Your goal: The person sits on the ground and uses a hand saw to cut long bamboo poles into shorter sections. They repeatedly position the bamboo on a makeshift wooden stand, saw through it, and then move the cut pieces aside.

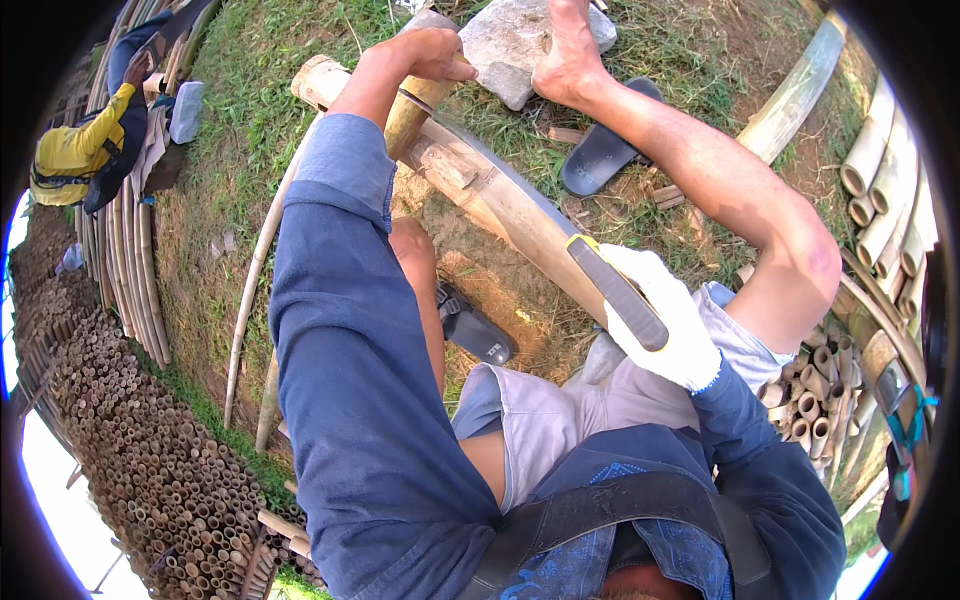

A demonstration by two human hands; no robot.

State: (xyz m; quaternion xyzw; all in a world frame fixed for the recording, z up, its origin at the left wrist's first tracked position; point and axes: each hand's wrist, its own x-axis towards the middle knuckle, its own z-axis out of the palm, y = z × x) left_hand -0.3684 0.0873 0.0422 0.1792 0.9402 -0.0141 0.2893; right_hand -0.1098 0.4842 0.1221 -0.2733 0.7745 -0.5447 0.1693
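Note:
My right hand (672, 325), in a white knit glove, is closed round the black and yellow handle of a hand saw (618, 290). The saw's long blade slants away to the upper left, its far end against a short upright-looking bamboo piece (405, 125). My bare left hand (432, 55) is wrapped over the top of that piece; part of its grip is hidden. Beneath the blade lies a thick bamboo pole (490, 205) with a notched, worn top. Pale sawdust (500, 290) covers the ground beside it.
My bare foot (568, 70) rests by a grey stone (510, 45). A black sandal (612, 140) lies nearby. Cut bamboo lengths (880, 190) lie right; many short tubes (150, 450) are stacked left. A person in yellow (85, 155) sits at the far left.

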